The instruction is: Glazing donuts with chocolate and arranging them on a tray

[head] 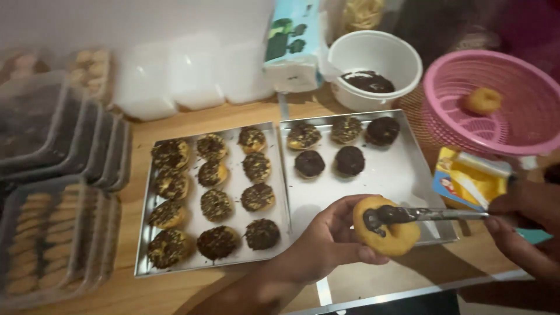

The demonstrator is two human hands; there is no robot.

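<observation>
My left hand (326,236) holds a plain golden donut (389,233) over the front edge of the right metal tray (402,175). My right hand (528,224) grips a metal knife (431,214) whose tip, loaded with dark chocolate, rests on top of that donut. The right tray carries several chocolate-topped donuts (350,160) at its far end. The left metal tray (233,256) is filled with rows of chocolate-coated donuts (216,204) with light sprinkles.
A white bowl (376,58) with chocolate stands behind the trays. A pink basket (496,105) at the right holds one plain donut (483,100). A yellow packet (469,184) lies beside the right tray. Stacked clear plastic boxes (52,192) sit at the left, a carton (291,41) behind.
</observation>
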